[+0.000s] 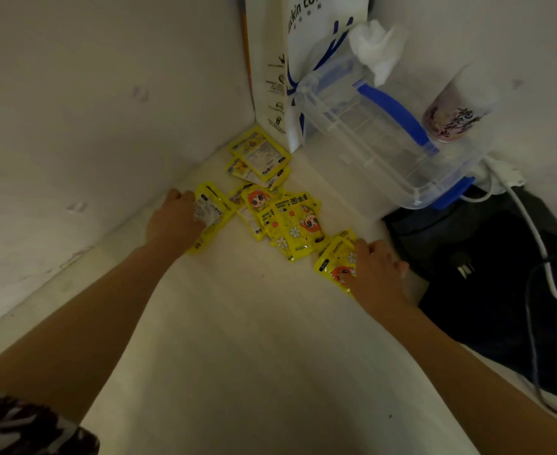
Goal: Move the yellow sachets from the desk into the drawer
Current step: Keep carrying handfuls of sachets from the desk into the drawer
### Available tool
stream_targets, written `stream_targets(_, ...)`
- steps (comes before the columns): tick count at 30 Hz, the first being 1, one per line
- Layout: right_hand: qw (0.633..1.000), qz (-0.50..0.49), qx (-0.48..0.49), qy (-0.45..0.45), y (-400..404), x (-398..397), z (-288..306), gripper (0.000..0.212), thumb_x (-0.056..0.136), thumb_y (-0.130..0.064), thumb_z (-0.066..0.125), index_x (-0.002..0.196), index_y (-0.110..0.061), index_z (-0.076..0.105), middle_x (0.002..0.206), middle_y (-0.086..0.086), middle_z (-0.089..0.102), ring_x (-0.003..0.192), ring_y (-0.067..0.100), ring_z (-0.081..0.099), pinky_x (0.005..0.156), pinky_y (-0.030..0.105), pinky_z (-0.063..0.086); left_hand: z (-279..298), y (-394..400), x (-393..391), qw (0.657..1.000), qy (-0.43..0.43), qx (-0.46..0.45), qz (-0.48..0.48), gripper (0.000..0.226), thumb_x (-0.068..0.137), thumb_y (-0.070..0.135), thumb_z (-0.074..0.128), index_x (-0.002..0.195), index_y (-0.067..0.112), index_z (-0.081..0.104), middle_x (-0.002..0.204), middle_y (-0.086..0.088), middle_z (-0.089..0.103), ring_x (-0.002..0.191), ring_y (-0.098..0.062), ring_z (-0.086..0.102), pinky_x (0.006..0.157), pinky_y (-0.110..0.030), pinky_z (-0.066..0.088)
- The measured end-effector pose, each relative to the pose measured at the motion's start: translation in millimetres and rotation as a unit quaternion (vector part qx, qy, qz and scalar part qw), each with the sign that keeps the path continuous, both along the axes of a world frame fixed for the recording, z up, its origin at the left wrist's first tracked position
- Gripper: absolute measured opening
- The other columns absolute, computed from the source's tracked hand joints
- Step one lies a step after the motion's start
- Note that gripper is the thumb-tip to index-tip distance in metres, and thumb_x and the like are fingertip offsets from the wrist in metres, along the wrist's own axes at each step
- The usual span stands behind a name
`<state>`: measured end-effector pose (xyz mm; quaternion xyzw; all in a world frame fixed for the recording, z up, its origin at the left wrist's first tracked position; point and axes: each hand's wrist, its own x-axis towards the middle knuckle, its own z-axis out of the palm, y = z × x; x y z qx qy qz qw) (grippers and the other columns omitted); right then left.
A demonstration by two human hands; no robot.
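Several yellow sachets [295, 224] with cartoon prints lie scattered on the white desk [254, 339] near its back corner. Two more sachets [260, 156] sit stacked right in the corner. My left hand [173, 220] grips the left-most sachet [213, 210] at its left edge, and the packet covers my fingers. My right hand [377, 272] has its bent fingers on the right-most sachet [334, 261], gripping its right edge. No drawer is in view.
A white paper bag [290, 60] stands against the back wall. A clear plastic box with blue handles [385, 133] lies tilted beside it, with a drink cup [454, 110] to its right. Dark cloth [487, 274] and cables [533, 231] cover the desk's right side. A wall closes the left.
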<state>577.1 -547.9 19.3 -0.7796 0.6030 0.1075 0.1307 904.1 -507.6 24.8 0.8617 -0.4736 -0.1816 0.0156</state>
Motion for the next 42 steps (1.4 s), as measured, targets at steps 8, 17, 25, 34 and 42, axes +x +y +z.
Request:
stream_targets(8, 0.998, -0.027, 0.057, -0.020, 23, -9, 3, 0.049, 0.086, -0.041, 0.061, 0.125, -0.018, 0.041, 0.113, 0.007, 0.050, 0.104, 0.026, 0.053, 0.087, 0.040, 0.035, 4, 43, -22, 0.991, 0.093, 0.005, 0.097, 0.025, 0.078, 0.020, 0.068, 0.090, 0.011, 0.048, 0.091, -0.013, 0.060, 0.074, -0.032, 0.060, 0.064, -0.034, 0.045)
stream_targets(17, 0.975, -0.058, 0.101, -0.191, 22, 1, 18, 0.035, 0.085, -0.045, 0.061, 0.095, -0.025, 0.035, 0.097, -0.003, 0.059, 0.091, 0.022, 0.056, 0.080, 0.038, 0.025, 7, 57, -45, 0.948, 0.233, -0.098, 0.196, 0.037, 0.072, 0.022, 0.077, 0.103, 0.013, 0.059, 0.101, -0.008, 0.068, 0.094, -0.030, 0.064, 0.080, -0.039, 0.054)
stream_targets(25, 0.940, -0.135, 0.119, -0.291, -17, 49, 26, 0.044, 0.080, -0.033, 0.070, 0.101, -0.025, 0.031, 0.075, -0.018, 0.045, 0.085, 0.024, 0.055, 0.090, 0.042, 0.035, 15, 25, -75, 0.849, 0.392, -0.179, 0.307, 0.064, 0.070, 0.009, 0.081, 0.114, 0.022, 0.037, 0.093, 0.002, 0.062, 0.069, -0.013, 0.065, 0.045, -0.025, 0.053)
stream_targets(34, 0.927, -0.191, 0.168, -0.275, -52, 76, 6, 0.050, 0.073, -0.034, 0.077, 0.108, -0.009, 0.050, 0.107, 0.008, 0.055, 0.106, 0.029, 0.054, 0.094, 0.050, 0.043, 2, -6, -105, 0.789, 0.469, -0.164, 0.362, 0.030, 0.071, 0.007, 0.079, 0.100, 0.010, 0.070, 0.077, -0.004, 0.070, 0.065, -0.019, 0.067, 0.056, -0.033, 0.057)
stream_targets(42, 0.925, -0.198, 0.163, -0.281, -56, 76, 2, 0.055, 0.075, -0.032, 0.076, 0.115, -0.006, 0.048, 0.114, 0.011, 0.057, 0.102, 0.026, 0.056, 0.080, 0.037, 0.047, -6, -16, -111, 0.741, 0.514, -0.173, 0.395, 0.030, 0.068, 0.002, 0.078, 0.095, 0.012, 0.071, 0.093, -0.015, 0.073, 0.085, -0.035, 0.071, 0.077, -0.057, 0.057)
